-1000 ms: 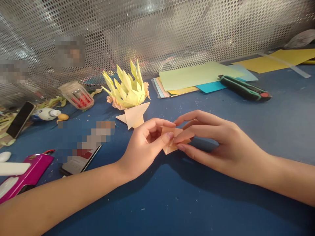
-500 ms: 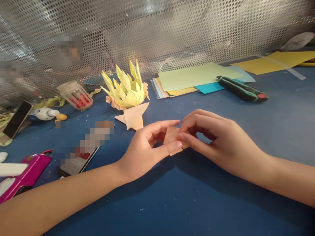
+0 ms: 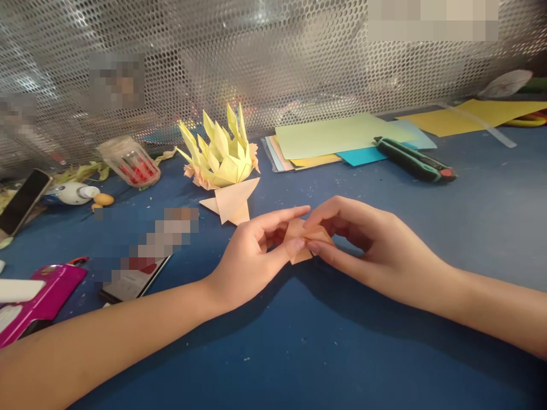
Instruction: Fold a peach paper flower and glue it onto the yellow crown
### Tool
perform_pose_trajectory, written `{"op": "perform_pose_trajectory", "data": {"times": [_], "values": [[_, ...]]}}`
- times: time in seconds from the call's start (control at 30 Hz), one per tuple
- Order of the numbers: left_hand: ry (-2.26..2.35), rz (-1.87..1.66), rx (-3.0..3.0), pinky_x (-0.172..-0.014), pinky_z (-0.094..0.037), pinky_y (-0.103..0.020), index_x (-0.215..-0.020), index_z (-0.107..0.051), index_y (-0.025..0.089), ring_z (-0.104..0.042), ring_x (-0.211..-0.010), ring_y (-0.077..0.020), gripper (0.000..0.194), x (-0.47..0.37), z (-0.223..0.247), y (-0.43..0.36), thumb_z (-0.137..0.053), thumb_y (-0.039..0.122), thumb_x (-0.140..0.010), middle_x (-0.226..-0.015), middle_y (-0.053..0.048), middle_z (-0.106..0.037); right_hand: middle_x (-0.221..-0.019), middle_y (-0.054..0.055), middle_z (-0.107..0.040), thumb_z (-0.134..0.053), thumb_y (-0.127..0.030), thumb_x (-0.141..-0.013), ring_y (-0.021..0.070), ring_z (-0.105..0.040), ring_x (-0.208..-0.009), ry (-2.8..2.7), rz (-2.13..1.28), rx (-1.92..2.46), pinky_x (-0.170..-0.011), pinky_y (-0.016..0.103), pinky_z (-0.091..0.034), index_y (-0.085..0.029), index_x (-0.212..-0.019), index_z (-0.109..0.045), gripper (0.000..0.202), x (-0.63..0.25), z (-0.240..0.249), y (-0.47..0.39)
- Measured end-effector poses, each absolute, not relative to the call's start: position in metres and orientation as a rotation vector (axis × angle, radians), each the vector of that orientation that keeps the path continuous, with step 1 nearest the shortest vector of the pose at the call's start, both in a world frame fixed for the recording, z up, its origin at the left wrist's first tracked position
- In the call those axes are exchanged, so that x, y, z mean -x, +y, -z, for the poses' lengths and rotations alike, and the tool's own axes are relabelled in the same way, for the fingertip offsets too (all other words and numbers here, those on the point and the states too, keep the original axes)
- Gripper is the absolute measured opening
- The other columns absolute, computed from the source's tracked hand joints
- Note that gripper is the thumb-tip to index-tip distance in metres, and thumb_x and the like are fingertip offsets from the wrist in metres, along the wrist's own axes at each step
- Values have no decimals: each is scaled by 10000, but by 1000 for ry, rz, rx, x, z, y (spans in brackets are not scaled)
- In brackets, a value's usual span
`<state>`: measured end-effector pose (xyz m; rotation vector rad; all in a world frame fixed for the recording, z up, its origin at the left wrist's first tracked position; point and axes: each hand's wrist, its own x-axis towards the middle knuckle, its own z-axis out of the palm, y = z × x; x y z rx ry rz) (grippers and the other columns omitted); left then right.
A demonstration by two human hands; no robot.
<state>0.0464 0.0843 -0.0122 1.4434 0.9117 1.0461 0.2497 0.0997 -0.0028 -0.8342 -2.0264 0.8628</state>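
Note:
Between my hands is a small peach folded paper piece [image 3: 299, 228], held just above the blue table. My left hand [image 3: 252, 256] pinches its left side, thumb on the face and index finger stretched along behind. With thumb and fingertips, my right hand [image 3: 363, 239] grips the right side, where a flap stands up. Just beyond my left hand lie overlapping peach paper pieces [image 3: 235, 199]. Behind them sits a yellow-green origami flower [image 3: 222, 154] with pointed petals and peach paper around its base.
Coloured paper sheets [image 3: 316, 136] lie at the back, with a green-black utility knife [image 3: 414, 159] over their right end. To the left are a clear jar [image 3: 130, 162] with red bits, a white bottle [image 3: 74, 193], a phone [image 3: 137, 279] and a magenta object [image 3: 55, 296]. Perforated metal [image 3: 273, 62] stands behind.
My right fingers have shifted on the peach paper, and a flap on its right side now stands raised. My left hand stays almost in place. The view has turned slightly.

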Motion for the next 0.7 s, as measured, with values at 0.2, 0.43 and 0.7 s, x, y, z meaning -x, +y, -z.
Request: {"op": "perform_pose_trajectory", "data": {"times": [0.2, 0.43, 0.7], "values": [[940, -1043, -1430, -1021, -586, -384, -1391, -639, 167, -726, -1162, -266, 545, -48, 13, 83, -786, 208, -868, -1255, -67, -766, -924, 26, -767, -726, -365, -884, 209, -736, -871, -1960, -1001, 929, -738, 325, -602, -243, -998, -655, 182, -250, 4, 102], [929, -1006, -1438, -1065, -562, -444, -1378, -659, 179, -703, -1208, -304, 524, -48, 13, 83, -779, 197, -869, -1279, -68, -757, -957, 41, -746, -705, -310, -898, 213, -732, -906, -1938, -1111, 919, -764, 338, -601, -224, -1015, -622, 167, -249, 3, 102], [902, -1009, -1427, -979, -603, -408, -1343, -696, 207, -740, -1123, -293, 488, -48, 13, 85, -777, 197, -862, -1184, -46, -793, -959, 28, -719, -684, -305, -923, 198, -719, -898, -1917, -1192, 880, -764, 329, -600, -233, -1016, -606, 141, -248, 5, 103]]}}
